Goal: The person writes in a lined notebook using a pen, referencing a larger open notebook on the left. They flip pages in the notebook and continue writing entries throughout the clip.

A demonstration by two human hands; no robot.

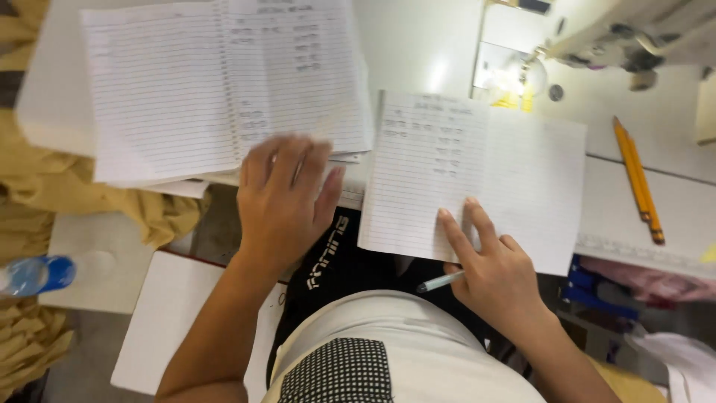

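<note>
Head | left hand [283,198] flat on notebook [224,82] | right hand [492,272] holds pen [440,282]

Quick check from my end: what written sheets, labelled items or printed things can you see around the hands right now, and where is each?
Open lined notebook: upper left, white ruled pages with handwriting, under the left hand.
Lined sheet: centre right, white, some handwriting at its top, pinned by the right hand, which holds a pen.
Bottle: left edge, blue band.
Black cloth: between the arms, white print.
</note>
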